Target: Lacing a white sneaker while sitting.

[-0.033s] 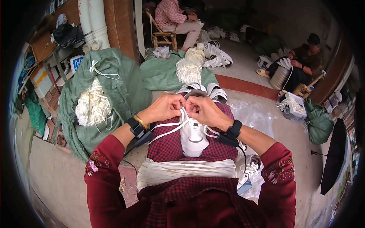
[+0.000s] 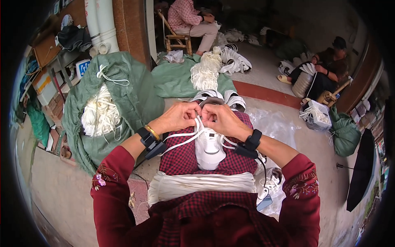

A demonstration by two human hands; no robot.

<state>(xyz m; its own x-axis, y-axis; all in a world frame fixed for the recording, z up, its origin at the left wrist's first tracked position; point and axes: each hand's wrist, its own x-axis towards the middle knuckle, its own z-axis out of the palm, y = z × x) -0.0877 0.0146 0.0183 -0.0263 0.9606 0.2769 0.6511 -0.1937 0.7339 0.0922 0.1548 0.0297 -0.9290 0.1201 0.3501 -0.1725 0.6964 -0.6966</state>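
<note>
A white shoe [image 2: 210, 151] rests on my lap on a dark red checked cloth [image 2: 177, 158], its toe pointing toward me. Over the shoe's upper part my left hand [image 2: 183, 116] and my right hand [image 2: 222, 119] meet, fingers pinched together on the white shoelace [image 2: 181, 142]. Loose lengths of lace hang out to both sides of the shoe. The exact spot where the fingertips grip is partly hidden by the fingers. A thick bundle of white laces [image 2: 201, 184] lies across my lap, between the shoe and my body.
At left stands a green sack [image 2: 135, 90] filled with white laces [image 2: 101, 115]. More shoe uppers [image 2: 236, 59] and a lace bundle [image 2: 205, 72] lie ahead. Two people sit beyond the doorway. A lace-filled box [image 2: 317, 115] and a black umbrella [image 2: 361, 171] are at right.
</note>
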